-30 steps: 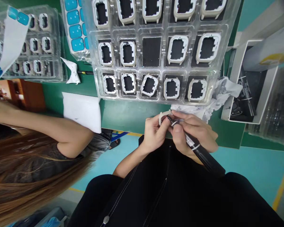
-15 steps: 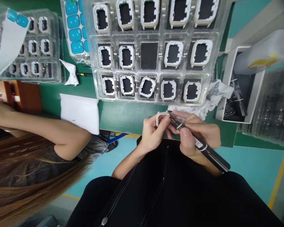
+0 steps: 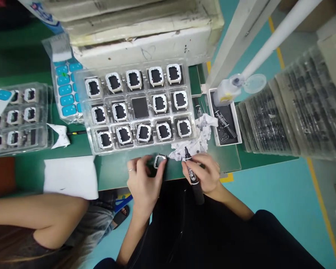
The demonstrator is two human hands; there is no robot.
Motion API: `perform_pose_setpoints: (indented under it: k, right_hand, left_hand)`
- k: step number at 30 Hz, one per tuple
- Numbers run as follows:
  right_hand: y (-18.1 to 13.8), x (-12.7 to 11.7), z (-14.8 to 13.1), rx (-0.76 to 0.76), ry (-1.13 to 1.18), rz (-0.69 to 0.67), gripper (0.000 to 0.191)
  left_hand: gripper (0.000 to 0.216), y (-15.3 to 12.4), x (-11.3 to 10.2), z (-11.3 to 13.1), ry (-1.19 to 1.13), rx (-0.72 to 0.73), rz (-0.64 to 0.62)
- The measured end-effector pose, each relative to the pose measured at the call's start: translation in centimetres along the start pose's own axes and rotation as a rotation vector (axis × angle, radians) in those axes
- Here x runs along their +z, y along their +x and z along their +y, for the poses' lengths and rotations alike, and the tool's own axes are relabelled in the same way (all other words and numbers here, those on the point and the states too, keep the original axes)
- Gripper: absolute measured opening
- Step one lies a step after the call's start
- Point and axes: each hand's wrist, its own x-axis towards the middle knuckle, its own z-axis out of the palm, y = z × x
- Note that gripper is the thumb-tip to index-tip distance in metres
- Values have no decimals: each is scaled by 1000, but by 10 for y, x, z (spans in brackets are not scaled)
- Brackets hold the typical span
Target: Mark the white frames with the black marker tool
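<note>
Left hand [image 3: 142, 180] is half curled, with a white watch-case frame [image 3: 156, 161] pinched at its edge before the plastic tray [image 3: 114, 148]; an uncapped black marker [image 3: 194, 178] is gripped by the tightly curled right hand [image 3: 206, 172].

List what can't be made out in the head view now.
All in the head view:
Loose frame: partly covered by the left hand.
Marker: part of the barrel hidden by the right hand.
Leftmost tray: cut off by the picture's left edge.
Stacked trays: contents blurred.
</note>
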Motion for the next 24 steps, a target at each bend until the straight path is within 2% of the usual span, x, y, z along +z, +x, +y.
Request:
perform_pose_setpoints:
  k: [2, 3, 4, 5, 7, 8, 12, 14, 16, 17, 18, 19, 21, 24]
  right_hand:
    - [2, 0, -3, -26, -3, -35, 32]
    - [4, 0, -4, -48, 3, -58, 30]
    - [7, 1, -6, -75, 7, -84, 29]
    - [10, 1, -8, -100, 14, -112, 27]
    - [15, 0, -12, -135, 44, -159, 27]
    - [17, -1, -13, -139, 73, -193, 29]
    - [26, -14, -12, -115, 254, -310, 41]
    - [35, -23, 0, -81, 288, -302, 48]
    - [51, -30, 24, -38, 153, -204, 46]
    - [62, -31, 39, -31, 6, -145, 37]
    - [74, -30, 54, -21, -209, -142, 26]
    - [86, -27, 69, 35, -435, -217, 17]
    - [110, -17, 93, 153, -714, -468, 15]
    - [130, 0, 105, 353, -844, -809, 19]
  left_hand:
    - [19, -6, -8, 6, -114, 48, 112]
    - [17, -10, -12, 11, -256, 56, 98]
    - [18, -14, -15, 16, -441, 43, 17]
    - [19, -18, -18, 23, -634, 2, -116]
    - [27, -24, -21, 37, -944, -134, -375]
    - [31, -25, -20, 43, -1042, -203, -440]
    - [28, -27, -14, 56, -1219, -373, -449]
    - [24, -25, -11, 53, -1281, -405, -474]
    - [21, -22, -8, 48, -1321, -429, -455]
    - [21, -20, -7, 46, -1335, -438, -438]
    - [21, -18, -5, 43, -1346, -446, -424]
    - [22, -16, -3, 41, -1359, -453, -414]
    - [23, -12, 0, 39, -1395, -460, -401]
    - [30, -10, 5, 37, -1411, -432, -384]
